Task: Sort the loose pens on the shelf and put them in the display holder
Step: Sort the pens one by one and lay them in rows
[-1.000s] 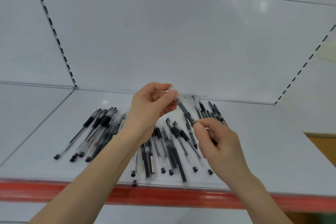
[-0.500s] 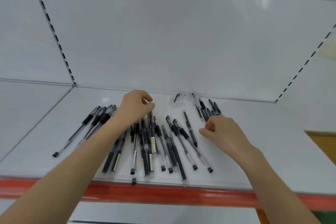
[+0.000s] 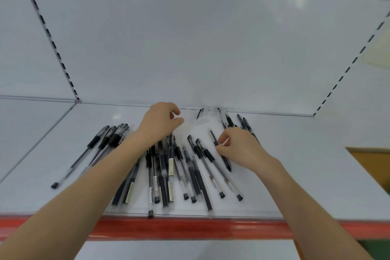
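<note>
Right hand point(image 3: 240, 150) moved in, now pinching dark pen point(image 3: 213, 137); left hand point(image 3: 160, 121) loosely curled, empty.

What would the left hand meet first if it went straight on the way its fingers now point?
Probably the loose pen cap just ahead of the left hand, then the shelf's back wall. Depth is unclear.

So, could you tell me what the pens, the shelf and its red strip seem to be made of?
Pens: likely plastic, clear barrels showing dark refills, matte black caps and grips. Shelf: probably painted metal, smooth glossy white with soft reflections. Red strip: glossy, plastic or painted metal; the look leaves it open.
</note>
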The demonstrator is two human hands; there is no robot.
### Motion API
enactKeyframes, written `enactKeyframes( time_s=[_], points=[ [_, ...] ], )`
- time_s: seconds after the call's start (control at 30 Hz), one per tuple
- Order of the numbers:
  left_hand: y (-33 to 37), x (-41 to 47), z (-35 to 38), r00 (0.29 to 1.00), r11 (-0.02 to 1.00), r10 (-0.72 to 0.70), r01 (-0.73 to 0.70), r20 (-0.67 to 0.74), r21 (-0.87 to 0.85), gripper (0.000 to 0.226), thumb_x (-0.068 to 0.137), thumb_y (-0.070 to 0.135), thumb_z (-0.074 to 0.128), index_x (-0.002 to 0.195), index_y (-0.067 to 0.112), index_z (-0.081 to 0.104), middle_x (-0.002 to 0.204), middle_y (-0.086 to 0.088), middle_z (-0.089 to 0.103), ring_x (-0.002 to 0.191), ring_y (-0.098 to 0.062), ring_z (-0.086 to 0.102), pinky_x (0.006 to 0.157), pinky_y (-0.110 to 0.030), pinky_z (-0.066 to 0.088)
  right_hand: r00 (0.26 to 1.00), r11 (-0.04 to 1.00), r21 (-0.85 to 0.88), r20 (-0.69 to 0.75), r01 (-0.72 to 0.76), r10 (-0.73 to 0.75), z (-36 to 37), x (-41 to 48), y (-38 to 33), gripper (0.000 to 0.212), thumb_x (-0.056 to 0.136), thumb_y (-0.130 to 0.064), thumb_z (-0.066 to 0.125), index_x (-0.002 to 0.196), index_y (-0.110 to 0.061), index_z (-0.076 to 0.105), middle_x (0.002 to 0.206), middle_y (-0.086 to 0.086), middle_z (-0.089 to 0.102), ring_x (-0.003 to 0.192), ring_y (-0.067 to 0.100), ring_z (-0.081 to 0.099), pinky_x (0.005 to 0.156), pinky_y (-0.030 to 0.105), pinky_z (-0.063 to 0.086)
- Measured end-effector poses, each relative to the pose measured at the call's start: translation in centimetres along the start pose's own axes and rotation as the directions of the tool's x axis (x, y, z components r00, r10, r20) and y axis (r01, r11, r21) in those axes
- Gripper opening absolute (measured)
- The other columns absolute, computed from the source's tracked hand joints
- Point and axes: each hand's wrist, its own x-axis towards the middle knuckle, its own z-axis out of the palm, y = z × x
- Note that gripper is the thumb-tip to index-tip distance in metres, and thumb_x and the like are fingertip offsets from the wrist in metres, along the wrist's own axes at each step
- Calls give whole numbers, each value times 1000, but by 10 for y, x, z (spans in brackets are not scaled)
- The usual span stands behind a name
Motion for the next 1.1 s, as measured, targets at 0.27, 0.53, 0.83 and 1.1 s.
enactKeyframes(
  time_s=[0.27,0.53,0.83,1.1],
  points=[
    [28,20,27,987,988,150,-152,52,28,20,85,16,59,100,7,67,102,-8,64,88,-18,55,81,-28,44,991,987,-107,71,119,-112,-3,-1,1,26,88,-13,53,113,-16,56,99,3,64,82,16,55,69,24,40],
    [29,32,42,977,980,125,-148,175,130,20,86,11,56,102,4,65,108,-10,64,101,-25,58,83,-29,43,997,731,680,-9,-47,72,-21,-11,19,30,91,1,39,106,-12,63,78,2,59,61,8,56,54,10,48],
    [51,-11,-10,968,547,14,201,249,-813,23,91,6,54,111,15,60,82,-6,63,67,-9,65,64,-19,53,934,768,610,-354,196,43,-32,-39,15,9,86,-20,62,80,-21,68,56,-4,58,55,13,50,60,30,46],
    [62,-45,-39,976,180,-38,217,213,-960,16,88,1,53,96,13,61,75,-8,65,64,-15,69,57,-18,53,951,748,595,-263,294,-165,-27,-74,-23,19,88,-20,56,70,-17,60,47,2,53,39,4,46,46,18,39]
  ],
)
